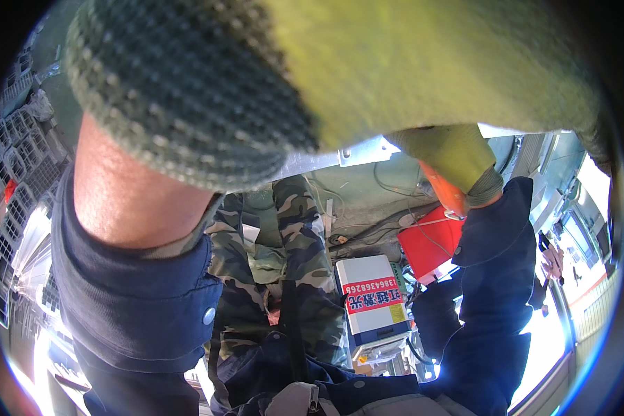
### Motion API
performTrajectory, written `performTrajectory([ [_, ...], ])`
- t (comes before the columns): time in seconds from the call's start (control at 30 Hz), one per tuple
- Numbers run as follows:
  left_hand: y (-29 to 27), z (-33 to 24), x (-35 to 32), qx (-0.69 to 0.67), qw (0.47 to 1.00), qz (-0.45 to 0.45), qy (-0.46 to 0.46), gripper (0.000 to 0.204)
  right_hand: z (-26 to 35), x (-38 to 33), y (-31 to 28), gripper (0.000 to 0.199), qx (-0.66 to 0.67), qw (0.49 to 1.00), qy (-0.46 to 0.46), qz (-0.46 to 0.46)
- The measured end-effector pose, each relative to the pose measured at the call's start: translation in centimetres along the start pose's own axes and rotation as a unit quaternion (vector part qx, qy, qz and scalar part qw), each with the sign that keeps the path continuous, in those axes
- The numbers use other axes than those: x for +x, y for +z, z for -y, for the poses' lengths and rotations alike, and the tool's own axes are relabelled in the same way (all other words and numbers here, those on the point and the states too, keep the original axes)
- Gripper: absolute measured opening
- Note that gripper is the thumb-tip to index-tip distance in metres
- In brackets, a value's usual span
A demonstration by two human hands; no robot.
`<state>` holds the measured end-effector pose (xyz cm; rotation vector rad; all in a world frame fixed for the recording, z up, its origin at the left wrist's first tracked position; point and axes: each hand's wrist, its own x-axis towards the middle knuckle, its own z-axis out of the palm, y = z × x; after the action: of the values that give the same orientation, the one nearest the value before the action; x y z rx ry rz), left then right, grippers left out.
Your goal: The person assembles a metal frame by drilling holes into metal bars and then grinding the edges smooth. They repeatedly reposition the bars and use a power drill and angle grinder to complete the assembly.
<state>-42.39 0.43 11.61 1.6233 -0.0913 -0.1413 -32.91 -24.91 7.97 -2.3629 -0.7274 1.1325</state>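
Orange object (pixel 442 188) sits just beside the right gloved hand (pixel 454 151), bodyward; whether this hand or the left gloved hand (pixel 423 66) grasps anything cannot be told, and work appears under way, finished and remaining steps indiscernible.

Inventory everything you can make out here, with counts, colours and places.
Mesh crates: several, pale grey, left edge
Cables: several, mostly dark, around centre
Labelled box: one, mainly white and red, right of lower centre
Flat panel: one, red, right of centre
Metal strip: at least one, silver, upper centre
Orange object: one, orange, against the right hand; kind unclear
Camouflage trousers: one pair, green-brown, lower centre
Jacket sleeves: two, navy, left and right
Left hand: one, yellow-green glove, grey-green cuff, top, close up
Right hand: one, yellow-green glove, right of centre
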Motion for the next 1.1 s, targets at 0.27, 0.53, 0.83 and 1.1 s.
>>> performTrajectory([
  [0.27,0.1,0.2,0.1,-0.010,1.000,0.002,0.003,0.055,0.0,-0.2,-0.9,0.062,-0.007,1.000,-0.001,0.022],
  [0.53,0.2,0.1,0.5,-0.009,1.000,0.002,0.005,0.055,-1.0,-0.7,-2.5,0.055,-0.051,0.996,0.061,0.030],
  [0.83,0.1,0.0,0.6,0.001,1.000,-0.003,0.003,0.056,0.1,-0.4,-1.6,0.059,0.034,0.997,0.069,0.026],
  [1.1,0.3,1.1,1.5,-0.013,1.000,0.011,0.017,0.057,-2.1,-0.4,-0.8,0.059,-0.030,0.999,0.022,0.021],
])
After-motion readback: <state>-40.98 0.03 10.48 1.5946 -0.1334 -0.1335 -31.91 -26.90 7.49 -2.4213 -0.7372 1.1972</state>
